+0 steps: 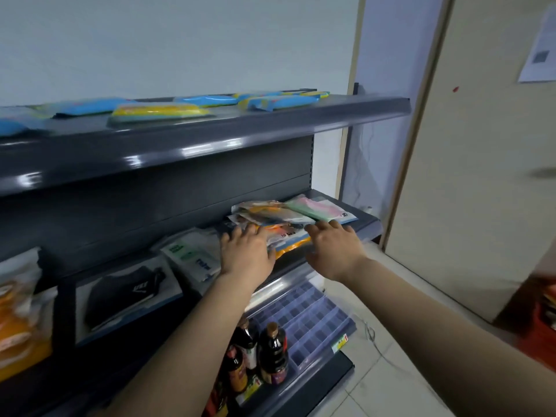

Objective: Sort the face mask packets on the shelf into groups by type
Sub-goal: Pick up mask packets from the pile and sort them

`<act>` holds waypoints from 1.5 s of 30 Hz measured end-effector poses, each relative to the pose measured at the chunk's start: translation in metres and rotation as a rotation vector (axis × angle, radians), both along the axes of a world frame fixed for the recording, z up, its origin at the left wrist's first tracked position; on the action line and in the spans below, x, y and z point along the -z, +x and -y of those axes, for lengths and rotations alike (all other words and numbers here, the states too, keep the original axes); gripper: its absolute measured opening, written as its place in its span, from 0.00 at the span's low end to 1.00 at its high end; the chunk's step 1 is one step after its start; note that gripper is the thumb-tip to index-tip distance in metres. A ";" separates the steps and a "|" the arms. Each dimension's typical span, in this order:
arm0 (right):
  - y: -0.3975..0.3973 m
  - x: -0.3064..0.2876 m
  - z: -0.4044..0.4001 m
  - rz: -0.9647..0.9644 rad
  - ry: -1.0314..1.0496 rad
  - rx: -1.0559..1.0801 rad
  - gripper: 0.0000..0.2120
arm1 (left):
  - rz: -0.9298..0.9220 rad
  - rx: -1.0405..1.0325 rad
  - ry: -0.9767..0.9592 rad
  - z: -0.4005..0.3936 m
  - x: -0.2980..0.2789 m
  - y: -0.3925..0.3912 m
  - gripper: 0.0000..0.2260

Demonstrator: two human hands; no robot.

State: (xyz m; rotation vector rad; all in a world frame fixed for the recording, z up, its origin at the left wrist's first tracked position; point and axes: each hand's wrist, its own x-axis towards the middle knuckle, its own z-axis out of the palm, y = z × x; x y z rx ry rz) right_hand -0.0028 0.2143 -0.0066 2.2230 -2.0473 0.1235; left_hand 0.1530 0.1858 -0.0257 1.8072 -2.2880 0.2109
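Observation:
A loose pile of face mask packets (270, 213) lies on the right end of the middle shelf (365, 225), with a green and pink packet (317, 207) at its right. My left hand (245, 251) rests flat on the pile's left front, fingers straight. My right hand (334, 246) lies with straight fingers against the pile's front right edge, over an orange packet (293, 244). A white and green packet (192, 255) and a black mask packet (126, 291) lie further left on the same shelf. Orange packets (18, 320) are stacked at the far left.
The top shelf (270, 121) carries several blue and yellow packets (159, 111). Below, dark sauce bottles (270, 353) stand beside a clear divider tray (313, 314). A white cable runs over the tiled floor. A beige door (481, 176) stands right, a red crate (541, 332) beside it.

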 end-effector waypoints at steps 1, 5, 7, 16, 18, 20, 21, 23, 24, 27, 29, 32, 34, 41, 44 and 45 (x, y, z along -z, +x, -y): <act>-0.003 0.001 0.009 0.006 0.002 -0.003 0.25 | -0.003 -0.003 -0.006 0.008 0.000 -0.003 0.21; -0.015 0.005 0.046 0.036 0.026 -0.023 0.25 | 0.013 -0.032 -0.002 0.042 0.002 -0.011 0.23; -0.022 0.009 0.062 0.052 0.024 -0.027 0.24 | 0.023 -0.049 0.003 0.056 0.003 -0.014 0.24; -0.054 0.025 0.129 0.187 0.049 -0.094 0.26 | 0.005 -0.158 0.053 0.108 0.009 -0.037 0.24; -0.063 0.029 0.146 0.201 0.055 -0.124 0.26 | -0.023 -0.193 0.062 0.120 0.009 -0.044 0.24; -0.074 0.032 0.163 0.215 0.068 -0.158 0.24 | -0.030 -0.224 0.061 0.131 0.010 -0.051 0.24; -0.079 0.034 0.170 0.224 0.077 -0.173 0.24 | -0.029 -0.241 0.065 0.135 0.012 -0.055 0.24; -0.090 0.037 0.185 0.230 0.095 -0.190 0.22 | -0.029 -0.281 0.091 0.146 0.014 -0.064 0.24; -0.096 0.038 0.193 0.227 0.105 -0.192 0.21 | -0.026 -0.297 0.102 0.152 0.016 -0.068 0.24; -0.114 0.043 0.218 0.240 0.121 -0.197 0.23 | -0.026 -0.332 0.119 0.172 0.017 -0.080 0.24; -0.125 0.045 0.234 0.253 0.145 -0.208 0.25 | -0.026 -0.354 0.146 0.184 0.020 -0.086 0.24; -0.137 0.050 0.255 0.246 0.190 -0.221 0.25 | -0.021 -0.373 0.182 0.200 0.028 -0.093 0.24; -0.141 0.055 0.267 0.231 0.219 -0.236 0.24 | -0.009 -0.391 0.188 0.208 0.031 -0.094 0.23; -0.147 0.072 0.301 0.178 0.354 -0.253 0.22 | -0.091 -0.520 0.247 0.225 0.031 -0.093 0.24; -0.148 0.075 0.309 0.160 0.363 -0.256 0.23 | -0.122 -0.561 0.245 0.231 0.033 -0.091 0.22; -0.148 0.076 0.311 0.161 0.372 -0.257 0.25 | -0.138 -0.582 0.253 0.235 0.036 -0.089 0.22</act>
